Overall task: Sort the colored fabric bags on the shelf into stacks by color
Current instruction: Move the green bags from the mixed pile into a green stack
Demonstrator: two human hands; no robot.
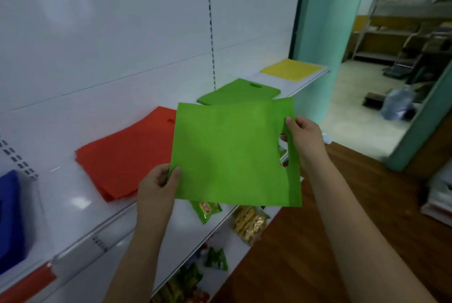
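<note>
Hands hold a flat green fabric bag point(232, 153) in the air, in front of a white shop shelf point(73, 204), seen from above through a wide head-mounted camera. On the bag's lower left corner, the left hand point(156, 187) pinches the cloth, thumb on the near face and fingers curled behind. At the bag's right edge, beside the cut-out handle, the right hand point(305, 141) grips the fabric with its thumb on the front. Both forearms reach up from the bottom of the view. Behind the held bag, four groups of bags lie flat on the shelf, apart from one another. At the far right end sits a yellow stack point(292, 69). Nearer, just behind the held bag's top edge, is a green stack point(237, 92) with a handle slot showing. To the left of that lies a red stack point(127, 155), partly covered by the held bag. At the far left edge is a blue stack point(9, 217), partly cut off by the frame. Below the shelf, a lower level holds snack packets point(249, 224) in green and yellow wrappers. A reddish-brown wooden floor point(305, 253) fills the lower right, and a pale green pillar point(325, 21) stands beyond the shelf's far end.
</note>
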